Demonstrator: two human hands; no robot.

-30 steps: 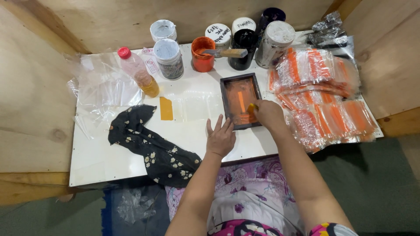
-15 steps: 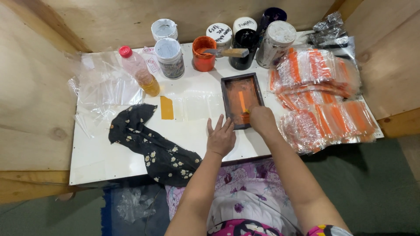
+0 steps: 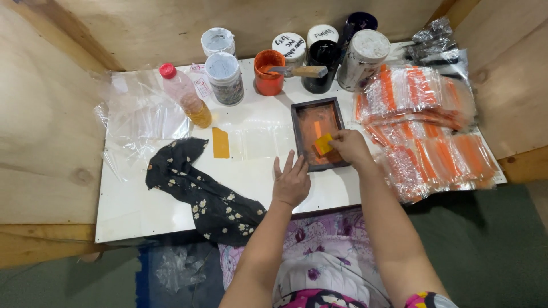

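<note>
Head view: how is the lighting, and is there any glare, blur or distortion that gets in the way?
Head view: even, soft light with faint shadows; mild glare on the white table and the clear bags; the right hand and its yellow scraper over the dark frame are sharp, as is the left hand; table edges bow slightly, a wide lens.

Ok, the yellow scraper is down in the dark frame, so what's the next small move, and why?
Probably draw the yellow scraper along the dark frame, spreading the orange ink. The right hand pinches it inside the frame near the close end, orange already coats the mesh, and the left hand lies flat on the white table beside it.
</note>
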